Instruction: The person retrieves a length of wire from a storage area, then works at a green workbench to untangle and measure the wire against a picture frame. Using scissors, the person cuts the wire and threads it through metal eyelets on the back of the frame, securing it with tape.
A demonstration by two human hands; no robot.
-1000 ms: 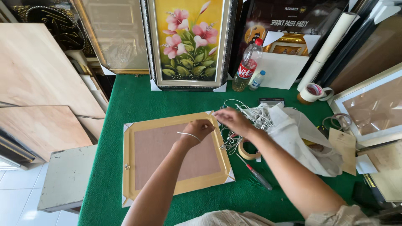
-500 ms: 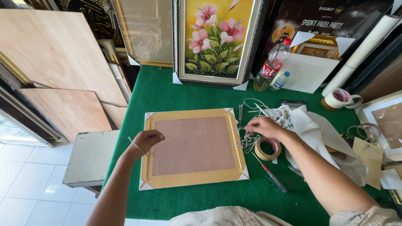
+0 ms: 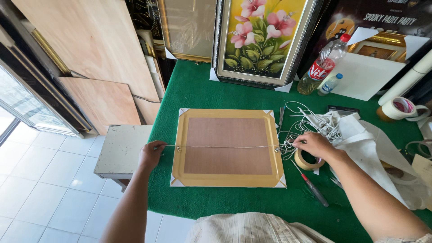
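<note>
- Head view: a gold frame (image 3: 227, 147) lay face down on the green tabletop (image 3: 198, 94), its brown backing up and white protectors on its corners.
- The left hand (image 3: 150, 155) was closed just off the frame's left edge, pinching one end of a white cord (image 3: 225, 146).
- The cord ran taut and level across the frame's back, from left edge to right edge.
- The right hand (image 3: 315, 145) was closed just off the frame's right edge, gripping the cord where it met a loose tangle of the same cord.
- A tape roll (image 3: 308, 159) lay under the right hand, right of the frame.
- A screwdriver (image 3: 312, 189) with a red collar lay right of the frame's lower right corner.
- White cloth (image 3: 364, 144) was heaped further right of the frame.
- A flower painting (image 3: 263, 38) leaned upright behind the frame, with a bottle (image 3: 321, 67) to its right.
- A small stool (image 3: 121, 150) stood left of the frame, beside the tabletop.
</note>
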